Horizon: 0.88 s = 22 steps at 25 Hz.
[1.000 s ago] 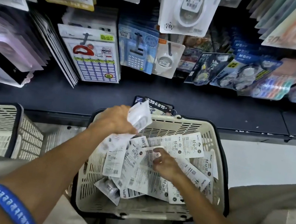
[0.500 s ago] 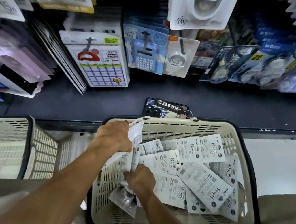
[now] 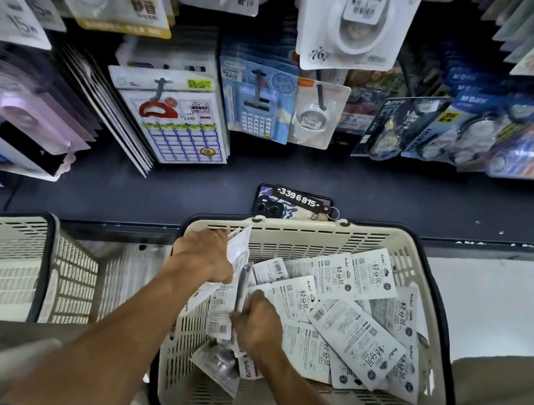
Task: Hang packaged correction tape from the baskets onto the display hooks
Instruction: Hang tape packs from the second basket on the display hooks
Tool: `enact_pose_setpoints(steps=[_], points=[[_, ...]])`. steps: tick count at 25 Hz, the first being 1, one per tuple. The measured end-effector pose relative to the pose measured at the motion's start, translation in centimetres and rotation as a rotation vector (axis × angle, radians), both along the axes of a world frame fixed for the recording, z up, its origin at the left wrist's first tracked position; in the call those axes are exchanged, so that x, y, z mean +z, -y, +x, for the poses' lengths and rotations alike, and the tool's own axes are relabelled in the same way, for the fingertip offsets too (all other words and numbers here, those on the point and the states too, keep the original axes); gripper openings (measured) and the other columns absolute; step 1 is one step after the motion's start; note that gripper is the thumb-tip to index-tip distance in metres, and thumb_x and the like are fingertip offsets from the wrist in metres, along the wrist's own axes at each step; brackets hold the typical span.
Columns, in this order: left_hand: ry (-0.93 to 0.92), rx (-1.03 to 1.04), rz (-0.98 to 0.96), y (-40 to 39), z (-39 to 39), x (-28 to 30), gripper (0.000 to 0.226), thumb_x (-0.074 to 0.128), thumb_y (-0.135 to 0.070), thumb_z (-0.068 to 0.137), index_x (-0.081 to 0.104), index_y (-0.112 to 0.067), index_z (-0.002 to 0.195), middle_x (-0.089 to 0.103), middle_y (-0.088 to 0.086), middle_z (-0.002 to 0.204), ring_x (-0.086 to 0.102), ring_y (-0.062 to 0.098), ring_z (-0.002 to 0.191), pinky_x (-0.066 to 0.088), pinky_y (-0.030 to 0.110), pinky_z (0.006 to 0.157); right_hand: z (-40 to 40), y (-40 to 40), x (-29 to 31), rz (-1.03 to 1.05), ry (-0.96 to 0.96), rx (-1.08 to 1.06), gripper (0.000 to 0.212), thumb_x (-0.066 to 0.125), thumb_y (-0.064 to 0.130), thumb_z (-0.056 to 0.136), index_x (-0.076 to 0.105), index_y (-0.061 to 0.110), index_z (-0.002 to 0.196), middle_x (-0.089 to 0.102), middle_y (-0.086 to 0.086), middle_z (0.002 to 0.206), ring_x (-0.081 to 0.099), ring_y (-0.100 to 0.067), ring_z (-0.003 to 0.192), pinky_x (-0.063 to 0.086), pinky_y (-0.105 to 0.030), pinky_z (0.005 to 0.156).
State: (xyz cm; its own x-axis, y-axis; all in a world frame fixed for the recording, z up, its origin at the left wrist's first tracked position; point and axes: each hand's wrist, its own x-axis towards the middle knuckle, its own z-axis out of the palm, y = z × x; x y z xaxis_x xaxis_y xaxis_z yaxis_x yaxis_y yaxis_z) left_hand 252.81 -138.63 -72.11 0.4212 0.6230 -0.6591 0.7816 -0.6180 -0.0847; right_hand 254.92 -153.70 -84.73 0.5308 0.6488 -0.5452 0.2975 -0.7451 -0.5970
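L hand (image 3: pixel 204 255) grips tape packs (image 3: pixel 238 250); R hand (image 3: pixel 256 325) fingers pinch pack (image 3: pixel 221 313) in basket (image 3: pixel 316 235).

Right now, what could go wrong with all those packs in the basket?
1. The left hand grips a fanned bunch of packs over the basket rim; one might slip out and drop outside.
2. The right hand pulls a pack from a loose pile; others may snag or bend.
3. A phone lies on the shelf right behind the basket, and a nudge could perhaps knock it.
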Motion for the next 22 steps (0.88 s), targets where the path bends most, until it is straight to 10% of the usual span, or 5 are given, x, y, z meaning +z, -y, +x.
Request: enact_pose_setpoints(steps=[5,9,14,22], points=[[0.039,0.047,-0.012,-0.2,-0.8,0.0,0.071,0.081,-0.039,0.080,0.047,-0.016,0.139,0.060,0.003,0.135,0.058,0.026,0.125,0.048,0.035,0.094,-1.3,-0.2,-0.1,-0.055,0.072,0.139,0.065,0.063,0.026,0.090,0.031,0.027,0.146,0.059,-0.006,0.111,0.066,-0.026,0.093,0.047,-0.026,0.067],[0.036,0.072,-0.043,-0.4,-0.9,-0.3,0.075,0.082,-0.043,0.079,0.046,-0.015,0.139,0.058,0.003,0.137,0.057,0.026,0.126,0.047,0.035,0.095,-1.7,-1.1,-1.1,-0.065,-0.116,-0.091,0.046,0.070,0.032,0.089,0.049,0.017,0.127,0.061,0.005,0.092,0.064,-0.003,0.067,0.045,-0.016,0.054],[0.025,0.090,-0.051,-0.4,-1.0,-1.1,0.070,0.079,-0.039,0.082,0.046,-0.015,0.138,0.058,0.003,0.137,0.056,0.026,0.127,0.047,0.033,0.092,-2.1,-1.7,-0.5,-0.118,-0.006,0.078,0.033,0.052,0.032,0.098,0.070,0.008,0.111,0.071,-0.012,0.113,0.069,-0.027,0.099,0.055,-0.029,0.080],[0.264,0.530,-0.440,-0.2,-1.2,-2.5,0.077,0.087,-0.038,0.070,0.055,-0.011,0.135,0.062,0.010,0.132,0.060,0.029,0.121,0.050,0.040,0.103,5.1,0.1,8.3,0.133,0.061,-0.021,0.043,0.070,0.033,0.083,0.051,0.020,0.047,0.050,0.011,0.039,0.048,-0.003,0.043,0.048,-0.029,0.087]])
